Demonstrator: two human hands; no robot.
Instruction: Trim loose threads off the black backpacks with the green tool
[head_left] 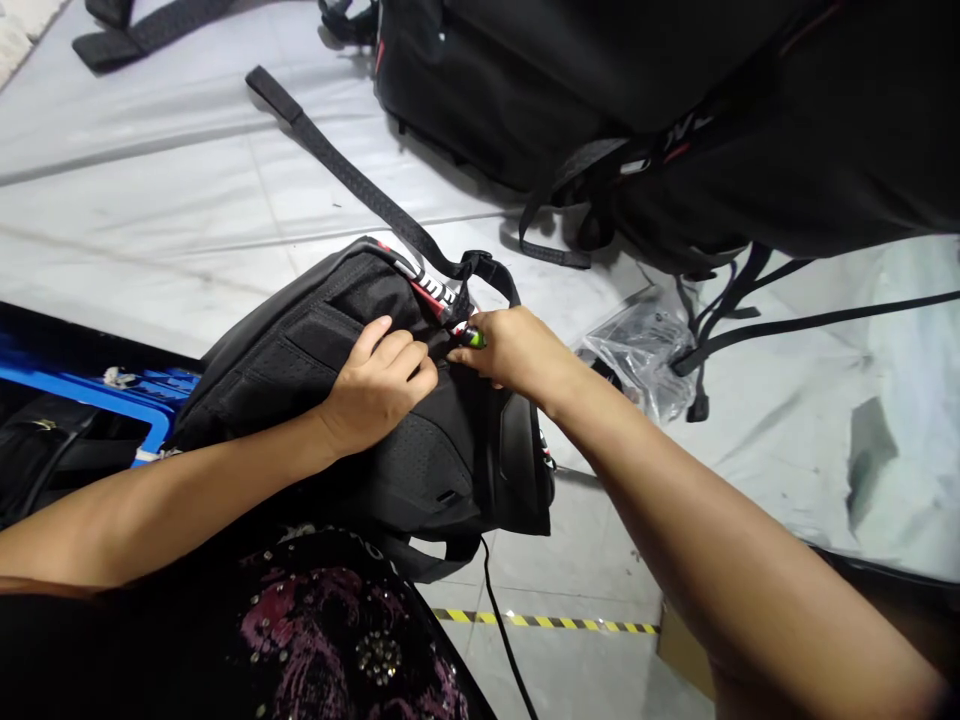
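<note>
A black backpack [420,450] lies at the edge of the white-covered table, its padded side facing up. My left hand [382,385] rests on it with the fingers curled at the black fabric; what they pinch, if anything, is hidden. Just to the right, my right hand [506,350] is closed around a small black and green tool [472,337], whose tip points into the bag's fabric beside the strap buckle. A long black strap [360,185] runs from the buckle up to the left across the table.
More black bags [637,110] fill the upper right. A clear plastic bag [649,350] lies right of my right hand, among loose straps. A blue crate [150,400] holding black items stands at the left. Yellow-black tape [547,621] crosses the floor below.
</note>
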